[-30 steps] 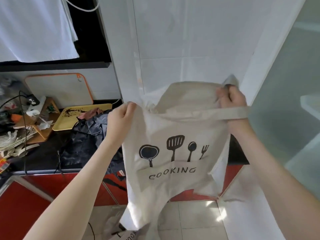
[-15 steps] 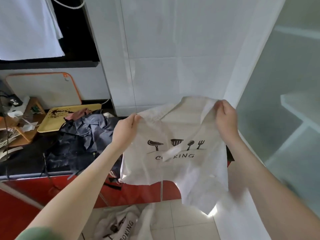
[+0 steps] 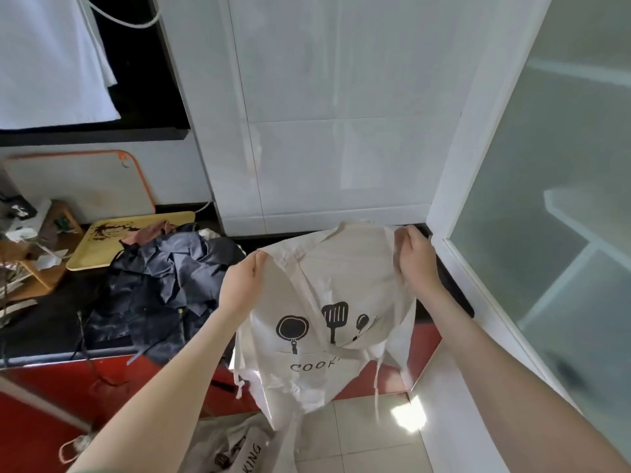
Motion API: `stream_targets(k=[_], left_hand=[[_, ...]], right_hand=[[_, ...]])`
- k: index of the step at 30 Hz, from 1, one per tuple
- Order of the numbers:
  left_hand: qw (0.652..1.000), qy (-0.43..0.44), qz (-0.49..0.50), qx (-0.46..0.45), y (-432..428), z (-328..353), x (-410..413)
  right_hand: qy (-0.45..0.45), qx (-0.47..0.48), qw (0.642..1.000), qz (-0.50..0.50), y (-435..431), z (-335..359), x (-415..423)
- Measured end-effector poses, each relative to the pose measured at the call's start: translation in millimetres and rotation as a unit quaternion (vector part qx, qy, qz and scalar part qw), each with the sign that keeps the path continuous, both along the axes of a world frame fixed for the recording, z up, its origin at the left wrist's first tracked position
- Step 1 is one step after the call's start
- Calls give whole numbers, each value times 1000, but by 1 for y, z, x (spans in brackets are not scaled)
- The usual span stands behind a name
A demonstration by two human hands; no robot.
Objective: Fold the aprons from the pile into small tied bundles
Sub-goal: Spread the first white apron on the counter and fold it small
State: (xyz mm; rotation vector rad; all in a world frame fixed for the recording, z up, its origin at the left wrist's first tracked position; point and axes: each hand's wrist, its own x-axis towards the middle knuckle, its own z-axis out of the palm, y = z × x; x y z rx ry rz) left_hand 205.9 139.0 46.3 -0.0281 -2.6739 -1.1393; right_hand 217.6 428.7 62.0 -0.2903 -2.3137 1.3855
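Observation:
I hold up a beige apron printed with black kitchen utensils and the word COOKING. My left hand pinches its upper left edge. My right hand grips its upper right corner. The cloth hangs over the front of the black counter, and thin ties dangle from its sides toward the floor. A pile of dark navy aprons lies crumpled on the counter to the left of my left hand. Another beige COOKING apron lies on the floor tiles below.
A yellow tray and an orange-rimmed cutting board sit behind the navy pile. Clutter on a wooden stand fills the far left. Red cabinet fronts run under the counter. A white tiled wall and a frosted glass door close the right.
Both hands have lowered the beige apron from chest height toward the counter, and its upper part now leans away over the counter edge. The view has tilted down.

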Motion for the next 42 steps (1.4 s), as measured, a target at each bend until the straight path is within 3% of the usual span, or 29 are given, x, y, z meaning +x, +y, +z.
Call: stream_targets(k=[5,7,11,14,17,20,24,28,32,35,42], left_hand=[[997,-22,-60,44,-14,18,0],[990,-88,-109,15,-20,28,4],[922,-248,-183,-232,-48,19,10],[918,-264,-157,-251,-80,7,9],[952,-198,-82,-220,-109,10,4],[969,-113,12,-217,-126,29,2],[987,2,116,-110,-144,62,2],[980,116,151,-54,-155,91,-2],[963,201,176,-10,-161,117,-7],[947,248,201,36,-157,136,-10],[943,275,177,-56,-121,139,-30]], right_hand=[[-77,118,989,32,10,4,-9],[-75,140,987,30,7,14,-15],[-66,40,996,54,-20,41,-34],[-80,-52,989,111,-45,55,-48],[-101,-121,977,146,-65,68,-67],[-88,-122,978,142,-90,83,-89],[-72,-191,962,183,-124,100,-107],[-34,-295,928,225,-150,120,-119],[8,-416,869,270,-173,141,-129],[17,-453,840,298,-192,166,-139],[-23,-457,822,340,-197,164,-166]])
